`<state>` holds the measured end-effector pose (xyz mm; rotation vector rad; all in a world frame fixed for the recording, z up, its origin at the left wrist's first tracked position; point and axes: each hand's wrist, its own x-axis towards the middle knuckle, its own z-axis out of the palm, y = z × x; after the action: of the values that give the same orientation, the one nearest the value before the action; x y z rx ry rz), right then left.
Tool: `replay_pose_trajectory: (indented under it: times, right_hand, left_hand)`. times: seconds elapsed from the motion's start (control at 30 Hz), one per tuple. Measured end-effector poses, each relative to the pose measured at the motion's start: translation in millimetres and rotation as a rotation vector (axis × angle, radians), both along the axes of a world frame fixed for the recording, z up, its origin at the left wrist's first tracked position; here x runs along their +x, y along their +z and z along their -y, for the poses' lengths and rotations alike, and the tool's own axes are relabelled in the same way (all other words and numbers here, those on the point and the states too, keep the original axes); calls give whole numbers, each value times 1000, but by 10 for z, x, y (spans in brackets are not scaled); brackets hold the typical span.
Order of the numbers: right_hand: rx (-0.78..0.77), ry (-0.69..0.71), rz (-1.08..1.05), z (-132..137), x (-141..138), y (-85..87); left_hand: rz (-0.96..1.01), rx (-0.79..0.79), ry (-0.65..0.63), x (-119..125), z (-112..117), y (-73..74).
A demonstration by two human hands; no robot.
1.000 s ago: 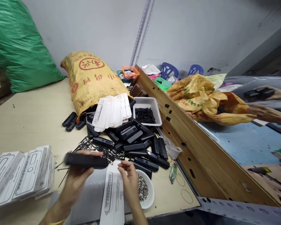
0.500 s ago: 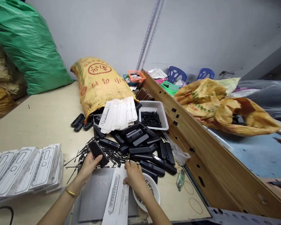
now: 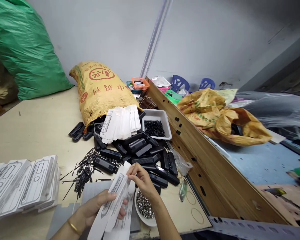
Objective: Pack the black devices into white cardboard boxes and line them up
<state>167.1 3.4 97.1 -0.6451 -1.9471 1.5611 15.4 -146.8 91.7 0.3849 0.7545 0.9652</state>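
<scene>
Both my hands hold a long white printed card sleeve (image 3: 112, 206) above the near edge of the table. My left hand (image 3: 95, 208) cups it from below, fingers curled round it. My right hand (image 3: 141, 180) pinches its upper end. Just beyond lies a heap of black plastic cases (image 3: 140, 155) and a scatter of thin black pins (image 3: 83, 168). A white bowl of small metal screws (image 3: 143, 208) sits under my right wrist. A grey mat (image 3: 90, 193) lies beneath the sleeve.
A row of white card sleeves (image 3: 22, 186) is stacked at the left. A yellow sack (image 3: 100, 90) spills cases and more white cards (image 3: 121, 121). A white tray of pins (image 3: 156, 125) stands by a wooden divider (image 3: 210, 156). Green bag (image 3: 22, 50) at far left.
My left hand has put the black case down on the pile and come back to the white sleeve. Both hands have lifted the sleeve off the mat.
</scene>
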Motion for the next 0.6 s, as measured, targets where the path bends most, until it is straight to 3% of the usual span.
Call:
replay_pose_trajectory:
  times: [0.13,0.33,0.5,0.6]
  right_hand:
    - [-240,-26,-282,75,-41,-49]
    - [-296,-108,-229,260,-225,-131]
    - [-198,-450,-214,475,-444,-101]
    - [-231,-364,-8,618,-496,-93]
  left_hand:
    - [157,74,104,121,45,38]
    - [232,-15,103,51,41,39]
    - [25,13,378,15,-94,63]
    - [-138,124,419,2,-141,71]
